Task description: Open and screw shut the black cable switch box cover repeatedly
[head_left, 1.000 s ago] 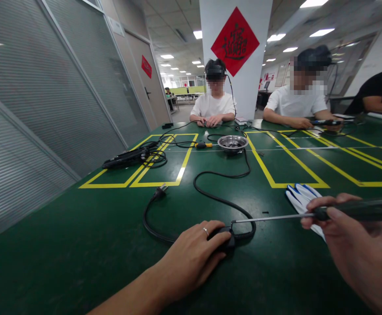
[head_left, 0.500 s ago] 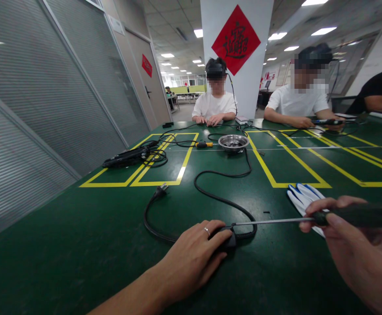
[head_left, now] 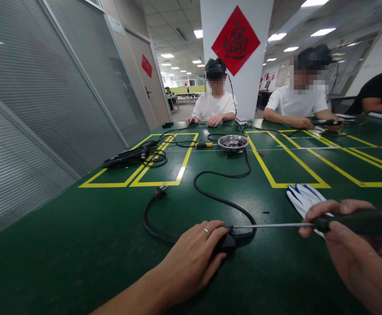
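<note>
My left hand (head_left: 200,245), a ring on one finger, is closed over a small black box (head_left: 227,242) on the table and pins it down. A black power cord (head_left: 222,197) runs from this box, and a two-pin plug (head_left: 160,190) lies at the end of the cord left of it. In my right hand (head_left: 358,245) is a screwdriver (head_left: 272,225) with a dark handle, held level. Its long metal shaft points left and its tip is at the top of the box, by my left fingers. Whether the tip sits in a screw cannot be made out.
White gloves with blue trim (head_left: 304,199) lie beside my right hand. Farther off are a metal bowl (head_left: 233,141) with small parts, an orange-and-black screwdriver (head_left: 204,145) and a bundle of black cables (head_left: 128,156). Two people (head_left: 215,105) work across the green table.
My right hand has swung the screwdriver slightly so its handle sits lower and the shaft is nearly level. My left hand stays on the box. The co-worker opposite has shifted one hand left.
</note>
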The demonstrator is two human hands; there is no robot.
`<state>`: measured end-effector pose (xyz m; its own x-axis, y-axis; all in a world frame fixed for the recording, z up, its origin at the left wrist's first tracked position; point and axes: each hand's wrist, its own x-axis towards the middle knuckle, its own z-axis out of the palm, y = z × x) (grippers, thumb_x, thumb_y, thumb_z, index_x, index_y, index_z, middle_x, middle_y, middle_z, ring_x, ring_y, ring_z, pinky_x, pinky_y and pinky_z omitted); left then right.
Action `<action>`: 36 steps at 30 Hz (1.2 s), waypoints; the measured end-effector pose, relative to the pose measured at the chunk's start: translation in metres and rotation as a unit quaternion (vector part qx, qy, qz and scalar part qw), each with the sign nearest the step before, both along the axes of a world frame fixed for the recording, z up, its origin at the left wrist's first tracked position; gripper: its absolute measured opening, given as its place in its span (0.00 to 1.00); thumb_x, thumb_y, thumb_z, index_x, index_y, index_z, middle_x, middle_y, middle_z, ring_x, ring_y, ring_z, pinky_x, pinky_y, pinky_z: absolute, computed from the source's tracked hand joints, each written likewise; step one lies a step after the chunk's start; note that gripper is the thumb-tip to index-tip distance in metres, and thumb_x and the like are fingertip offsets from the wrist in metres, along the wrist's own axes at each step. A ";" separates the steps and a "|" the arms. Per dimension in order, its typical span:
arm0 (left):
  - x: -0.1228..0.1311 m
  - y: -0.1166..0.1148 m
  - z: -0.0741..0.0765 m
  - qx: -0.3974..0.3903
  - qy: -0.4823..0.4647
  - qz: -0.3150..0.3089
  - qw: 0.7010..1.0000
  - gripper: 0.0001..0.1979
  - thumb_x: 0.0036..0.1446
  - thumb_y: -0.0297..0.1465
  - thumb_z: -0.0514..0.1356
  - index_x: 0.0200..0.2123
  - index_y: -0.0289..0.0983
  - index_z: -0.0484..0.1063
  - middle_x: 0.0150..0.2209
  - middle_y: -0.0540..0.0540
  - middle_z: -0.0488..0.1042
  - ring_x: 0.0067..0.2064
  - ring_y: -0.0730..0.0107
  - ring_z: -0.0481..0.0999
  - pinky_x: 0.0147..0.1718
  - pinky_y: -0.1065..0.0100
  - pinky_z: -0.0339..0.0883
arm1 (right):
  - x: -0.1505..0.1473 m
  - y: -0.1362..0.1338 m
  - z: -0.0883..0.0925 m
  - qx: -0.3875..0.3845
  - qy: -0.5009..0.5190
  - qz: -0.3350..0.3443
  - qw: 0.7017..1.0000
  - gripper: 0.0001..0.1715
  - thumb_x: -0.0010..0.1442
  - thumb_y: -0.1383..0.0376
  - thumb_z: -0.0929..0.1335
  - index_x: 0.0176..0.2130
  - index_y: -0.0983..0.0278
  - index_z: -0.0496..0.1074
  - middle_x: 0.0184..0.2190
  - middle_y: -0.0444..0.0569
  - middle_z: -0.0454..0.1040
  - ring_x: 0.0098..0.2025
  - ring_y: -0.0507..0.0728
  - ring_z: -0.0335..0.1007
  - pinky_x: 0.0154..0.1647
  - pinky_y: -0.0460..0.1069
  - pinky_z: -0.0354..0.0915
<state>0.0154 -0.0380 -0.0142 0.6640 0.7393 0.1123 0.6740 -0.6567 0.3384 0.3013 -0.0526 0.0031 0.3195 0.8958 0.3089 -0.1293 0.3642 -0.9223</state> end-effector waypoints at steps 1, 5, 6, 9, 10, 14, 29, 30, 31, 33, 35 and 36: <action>0.000 0.000 0.001 0.001 -0.001 0.001 1.000 0.21 0.63 0.30 0.55 0.58 0.41 0.56 0.59 0.44 0.62 0.55 0.59 0.66 0.56 0.54 0.62 | -0.001 -0.001 0.002 0.000 0.000 0.002 1.000 0.15 0.52 0.67 0.70 0.40 0.57 0.65 0.35 0.49 0.73 0.30 0.58 0.74 0.31 0.53 0.73; 0.002 0.001 0.004 0.003 0.010 -0.008 1.000 0.19 0.64 0.29 0.53 0.57 0.43 0.58 0.59 0.45 0.62 0.54 0.59 0.67 0.55 0.53 0.64 | -0.004 -0.001 0.005 0.006 -0.002 0.001 1.000 0.15 0.51 0.67 0.70 0.39 0.56 0.64 0.34 0.47 0.74 0.30 0.58 0.73 0.31 0.54 0.73; 0.002 0.001 0.004 0.003 0.012 -0.009 1.000 0.19 0.64 0.29 0.53 0.57 0.44 0.58 0.59 0.45 0.62 0.54 0.59 0.67 0.54 0.53 0.64 | -0.004 -0.001 0.004 0.006 -0.003 -0.002 1.000 0.15 0.51 0.67 0.70 0.39 0.56 0.64 0.34 0.47 0.74 0.30 0.58 0.73 0.31 0.54 0.73; 0.002 0.002 0.002 0.002 0.006 -0.008 1.000 0.20 0.63 0.29 0.54 0.58 0.43 0.57 0.59 0.44 0.62 0.54 0.58 0.67 0.54 0.53 0.64 | -0.004 -0.002 0.001 0.009 -0.015 -0.015 1.000 0.16 0.51 0.67 0.71 0.40 0.56 0.65 0.35 0.48 0.74 0.30 0.59 0.74 0.31 0.55 0.73; 0.002 0.002 0.001 0.001 0.002 -0.008 1.000 0.20 0.63 0.29 0.54 0.58 0.42 0.57 0.59 0.44 0.62 0.54 0.58 0.67 0.54 0.53 0.64 | -0.004 -0.002 0.000 0.010 -0.020 -0.018 1.000 0.17 0.50 0.67 0.71 0.40 0.56 0.65 0.36 0.48 0.74 0.30 0.59 0.74 0.31 0.55 0.73; 0.001 0.002 0.004 -0.003 -0.002 -0.009 1.000 0.20 0.63 0.29 0.54 0.57 0.41 0.57 0.59 0.43 0.63 0.54 0.58 0.67 0.55 0.53 0.64 | -0.003 -0.002 -0.002 0.017 -0.027 -0.018 0.999 0.17 0.50 0.67 0.71 0.40 0.57 0.65 0.36 0.48 0.74 0.30 0.60 0.74 0.31 0.56 0.73; 0.002 0.004 0.011 -0.050 -0.026 -0.023 0.998 0.25 0.62 0.26 0.54 0.62 0.44 0.55 0.58 0.43 0.62 0.54 0.59 0.66 0.54 0.55 0.64 | -0.005 -0.003 0.001 0.009 -0.035 -0.026 0.999 0.18 0.50 0.66 0.72 0.40 0.57 0.65 0.37 0.48 0.74 0.29 0.59 0.75 0.32 0.54 0.74; 0.002 0.004 0.010 -0.051 -0.037 -0.019 0.998 0.25 0.62 0.26 0.55 0.61 0.44 0.56 0.58 0.44 0.62 0.55 0.60 0.65 0.55 0.56 0.63 | -0.005 -0.003 0.001 0.007 -0.035 -0.030 0.999 0.18 0.49 0.66 0.72 0.40 0.56 0.65 0.37 0.48 0.74 0.30 0.59 0.75 0.32 0.54 0.74; 0.002 0.004 0.009 -0.051 -0.044 -0.017 0.998 0.25 0.61 0.26 0.56 0.61 0.44 0.56 0.59 0.44 0.62 0.55 0.60 0.65 0.56 0.56 0.63 | -0.004 -0.003 0.001 0.008 -0.036 -0.031 0.999 0.18 0.49 0.66 0.72 0.40 0.56 0.65 0.37 0.48 0.74 0.29 0.59 0.75 0.32 0.54 0.74; 0.002 0.004 0.010 -0.055 -0.042 -0.020 0.997 0.25 0.61 0.26 0.56 0.60 0.43 0.56 0.59 0.43 0.62 0.56 0.60 0.65 0.57 0.56 0.62 | -0.004 -0.003 0.002 0.009 -0.040 -0.025 0.999 0.18 0.49 0.66 0.72 0.40 0.56 0.65 0.36 0.48 0.74 0.29 0.59 0.75 0.32 0.54 0.74; 0.002 0.004 0.013 -0.058 -0.036 -0.028 0.997 0.24 0.62 0.25 0.55 0.60 0.41 0.55 0.60 0.43 0.61 0.57 0.60 0.65 0.57 0.56 0.62 | -0.004 -0.003 0.001 0.011 -0.044 -0.012 0.999 0.18 0.50 0.66 0.72 0.40 0.56 0.65 0.36 0.47 0.74 0.29 0.59 0.75 0.32 0.55 0.74; 0.002 0.004 0.014 -0.056 -0.038 -0.032 0.997 0.24 0.62 0.25 0.54 0.60 0.41 0.55 0.60 0.42 0.62 0.57 0.60 0.65 0.57 0.56 0.62 | -0.004 -0.003 0.001 0.012 -0.045 -0.008 0.999 0.18 0.50 0.66 0.72 0.40 0.56 0.65 0.37 0.47 0.74 0.30 0.59 0.75 0.32 0.55 0.74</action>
<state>0.0174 -0.0342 0.0002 0.7024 0.7070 0.0821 0.6024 -0.6520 0.4605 0.2970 -0.0555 0.0041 0.3037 0.8825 0.3591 -0.0393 0.3882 -0.9207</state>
